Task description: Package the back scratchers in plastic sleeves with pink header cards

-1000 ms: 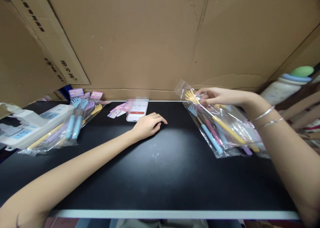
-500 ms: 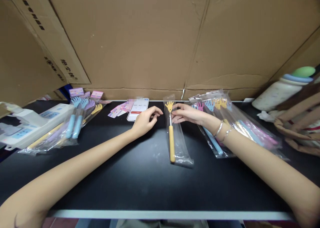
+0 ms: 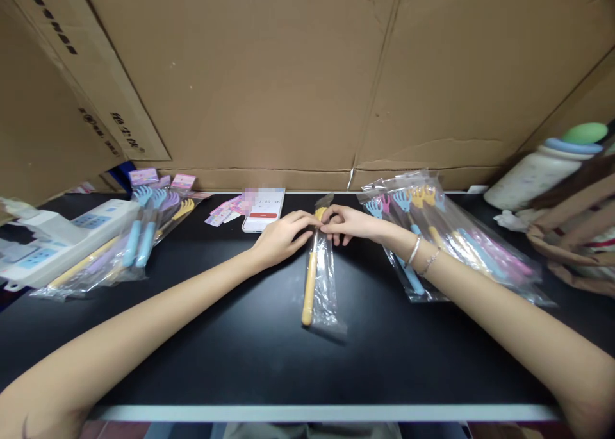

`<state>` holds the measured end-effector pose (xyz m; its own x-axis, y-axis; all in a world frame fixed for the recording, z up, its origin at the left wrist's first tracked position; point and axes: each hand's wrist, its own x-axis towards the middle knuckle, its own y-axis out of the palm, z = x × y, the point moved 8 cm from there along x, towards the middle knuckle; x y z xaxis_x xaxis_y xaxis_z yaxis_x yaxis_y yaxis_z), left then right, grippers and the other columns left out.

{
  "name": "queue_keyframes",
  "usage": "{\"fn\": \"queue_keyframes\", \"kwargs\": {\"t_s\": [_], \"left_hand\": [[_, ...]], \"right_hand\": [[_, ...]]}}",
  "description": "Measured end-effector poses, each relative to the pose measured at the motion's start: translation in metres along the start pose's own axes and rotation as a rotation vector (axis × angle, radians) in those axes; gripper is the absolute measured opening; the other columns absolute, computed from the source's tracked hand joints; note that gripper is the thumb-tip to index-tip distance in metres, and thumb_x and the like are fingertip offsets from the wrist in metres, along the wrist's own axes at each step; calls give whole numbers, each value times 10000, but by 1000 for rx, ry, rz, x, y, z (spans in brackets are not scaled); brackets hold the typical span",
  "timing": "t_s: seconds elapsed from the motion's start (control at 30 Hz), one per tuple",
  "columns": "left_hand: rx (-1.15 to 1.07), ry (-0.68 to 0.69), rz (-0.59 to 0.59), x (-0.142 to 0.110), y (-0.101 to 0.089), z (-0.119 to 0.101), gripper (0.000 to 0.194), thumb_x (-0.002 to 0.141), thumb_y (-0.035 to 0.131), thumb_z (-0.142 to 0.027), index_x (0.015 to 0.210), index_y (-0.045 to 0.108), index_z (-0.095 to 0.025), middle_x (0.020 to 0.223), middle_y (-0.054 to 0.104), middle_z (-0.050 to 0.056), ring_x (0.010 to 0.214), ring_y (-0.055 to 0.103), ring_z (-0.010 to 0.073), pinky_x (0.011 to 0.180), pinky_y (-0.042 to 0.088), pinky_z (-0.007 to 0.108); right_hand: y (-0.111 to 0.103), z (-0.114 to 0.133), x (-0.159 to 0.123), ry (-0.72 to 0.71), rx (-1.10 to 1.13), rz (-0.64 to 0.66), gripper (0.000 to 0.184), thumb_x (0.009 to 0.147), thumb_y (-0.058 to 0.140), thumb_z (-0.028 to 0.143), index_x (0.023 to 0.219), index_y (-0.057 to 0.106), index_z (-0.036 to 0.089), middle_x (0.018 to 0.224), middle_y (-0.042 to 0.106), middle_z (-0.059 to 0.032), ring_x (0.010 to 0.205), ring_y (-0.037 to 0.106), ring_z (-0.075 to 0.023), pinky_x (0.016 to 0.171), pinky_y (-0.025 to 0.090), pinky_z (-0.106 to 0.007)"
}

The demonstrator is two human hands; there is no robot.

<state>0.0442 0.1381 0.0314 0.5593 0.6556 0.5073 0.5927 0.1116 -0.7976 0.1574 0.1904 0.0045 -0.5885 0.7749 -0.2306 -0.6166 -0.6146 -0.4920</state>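
Observation:
A yellow back scratcher (image 3: 311, 282) lies at the middle of the table inside a clear plastic bag (image 3: 331, 301), its handle pointing toward me. My left hand (image 3: 284, 237) reaches the bag's upper part from the left, fingers bent and tips pressed together by the scratcher's head. From the right, my right hand (image 3: 353, 223) pinches the bag at the same spot. The fingers of both hands meet there and partly cover the yellow head. To the right, several bagged back scratchers (image 3: 444, 234) in blue, yellow and pink lie in an overlapping row.
Left, more bagged scratchers (image 3: 144, 234) with printed header cards rest against a white power strip (image 3: 103, 218). Small printed cards (image 3: 221, 211) lie beside a phone (image 3: 259, 220) running a timer. A bottle (image 3: 538, 176) and a brown bag (image 3: 571, 253) stand right. Cardboard (image 3: 269, 80) walls the back.
My left hand has moved right to the bag's top and now touches it. The yellow scratcher's handle end has swung left and nearer me. My right hand's fingers have curled in over the head.

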Motion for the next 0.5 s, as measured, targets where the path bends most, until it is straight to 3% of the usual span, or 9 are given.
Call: {"fn": "queue_keyframes", "kwargs": {"t_s": [0.1,0.27,0.37,0.5], "left_hand": [[91,25,14,-2,1,-5,244,898,450,-207,1108,572,-229,1115,599,40,1029,560,171,873,491,339],[168,80,25,-2,2,-13,222,910,439,-247,1048,612,-230,1075,620,35,994,560,168,819,500,309],[181,104,29,-2,2,-15,232,909,440,-249,1064,611,-231,1081,621,37,995,556,169,819,497,309],[173,107,36,-2,2,-15,230,900,454,-240,1069,610,-228,1075,627,32,993,553,165,820,493,302]], "right_hand": [[-4,2,-2,5,-309,-6,307,766,612,440,851,488,172,600,569,21,465,528,-82,429,403,-191],[-7,15,-13,79,-876,-74,468,741,493,651,684,541,189,689,626,-41,616,563,-163,517,341,-252],[-9,19,-18,100,-970,-80,498,744,451,681,698,555,196,741,644,-47,646,564,-177,528,316,-257],[-13,18,-19,74,-902,-47,464,740,488,656,771,574,201,747,651,-33,632,553,-154,539,311,-245]]}}
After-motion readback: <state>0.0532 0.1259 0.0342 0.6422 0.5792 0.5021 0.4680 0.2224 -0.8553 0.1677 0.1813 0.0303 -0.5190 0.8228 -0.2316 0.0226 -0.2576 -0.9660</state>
